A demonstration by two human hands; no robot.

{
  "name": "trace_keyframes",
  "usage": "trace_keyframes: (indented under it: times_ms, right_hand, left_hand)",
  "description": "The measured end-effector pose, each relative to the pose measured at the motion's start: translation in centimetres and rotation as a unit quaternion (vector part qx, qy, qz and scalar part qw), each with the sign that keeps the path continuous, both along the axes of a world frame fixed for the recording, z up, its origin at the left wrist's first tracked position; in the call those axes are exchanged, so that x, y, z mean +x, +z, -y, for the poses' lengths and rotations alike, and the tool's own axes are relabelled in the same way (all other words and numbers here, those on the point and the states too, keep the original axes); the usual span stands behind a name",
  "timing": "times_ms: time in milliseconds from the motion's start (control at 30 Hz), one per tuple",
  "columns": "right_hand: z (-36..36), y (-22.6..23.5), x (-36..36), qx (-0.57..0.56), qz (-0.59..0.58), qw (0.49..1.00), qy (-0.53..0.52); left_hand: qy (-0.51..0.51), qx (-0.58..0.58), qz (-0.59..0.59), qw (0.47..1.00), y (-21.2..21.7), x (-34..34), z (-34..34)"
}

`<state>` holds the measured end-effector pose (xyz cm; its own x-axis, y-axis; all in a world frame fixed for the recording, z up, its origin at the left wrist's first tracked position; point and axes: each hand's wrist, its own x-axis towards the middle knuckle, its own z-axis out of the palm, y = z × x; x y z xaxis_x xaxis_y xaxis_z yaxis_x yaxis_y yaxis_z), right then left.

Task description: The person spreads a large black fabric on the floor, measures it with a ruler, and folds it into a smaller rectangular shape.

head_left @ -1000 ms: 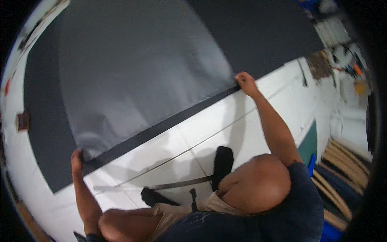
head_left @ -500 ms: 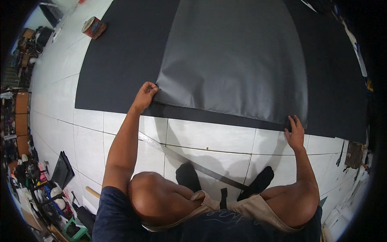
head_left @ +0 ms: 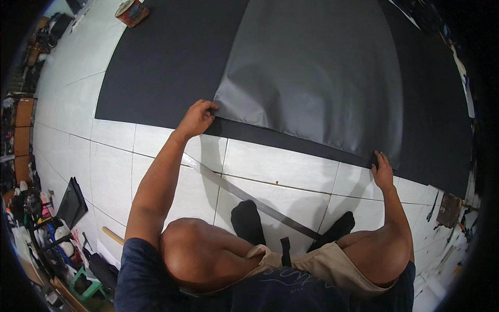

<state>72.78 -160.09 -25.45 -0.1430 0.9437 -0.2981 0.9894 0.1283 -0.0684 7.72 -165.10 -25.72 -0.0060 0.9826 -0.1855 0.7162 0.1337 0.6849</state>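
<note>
A smooth, shiny dark grey sheet, like vinyl or synthetic leather, lies over a larger matt black sheet on the floor. My left hand is at the near left corner of the grey sheet, its fingertips closed on the edge. Soft ripples run through the grey sheet beside that corner. At the near right corner my right hand rests with fingers spread, touching the edge. A strip of the black sheet shows past the grey sheet's near edge.
On the white tiled floor a long metal ruler lies slantwise by my feet in black socks. A stained can stands at the far left on the black sheet's edge. Clutter lines the left; a dark block sits at right.
The view has shifted and turned slightly, so the sheets and can sit higher at the left of the picture. Both hands remain at the grey sheet's near corners.
</note>
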Motion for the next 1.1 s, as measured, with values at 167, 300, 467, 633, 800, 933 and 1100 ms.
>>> trace_keyframes:
  times_ms: [167,300,467,633,800,933,1100]
  right_hand:
    - [-0.1,0.0,0.0,-0.014,-0.027,0.999,-0.013]
    - [0.2,-0.2,0.7,-0.003,-0.036,0.999,-0.010]
    - [-0.3,0.4,-0.1,-0.015,-0.035,0.999,-0.002]
    - [-0.8,1.2,-0.2,-0.022,0.007,1.000,-0.007]
    - [-1.1,3.6,-3.8,0.050,0.031,0.995,0.085]
    - [-3.8,10.0,-11.4,-0.021,0.022,0.972,0.231]
    - [-7.6,11.9,-24.3,-0.005,-0.029,0.927,0.375]
  left_hand:
    - [-0.004,0.036,-0.038,0.999,0.0,-0.1,0.4]
    - [-0.020,0.081,-0.087,0.993,0.1,0.7,0.5]
    - [0.030,0.085,-0.007,0.996,-0.9,-0.3,0.3]
    - [0.035,0.009,-0.070,0.997,0.3,0.2,-0.9]
    - [0.045,0.011,-0.084,0.995,0.4,0.1,-1.3]
    - [0.073,-0.004,-0.033,0.997,-0.1,0.3,-1.3]
    - [0.124,-0.013,0.002,0.992,-1.0,-1.1,-0.5]
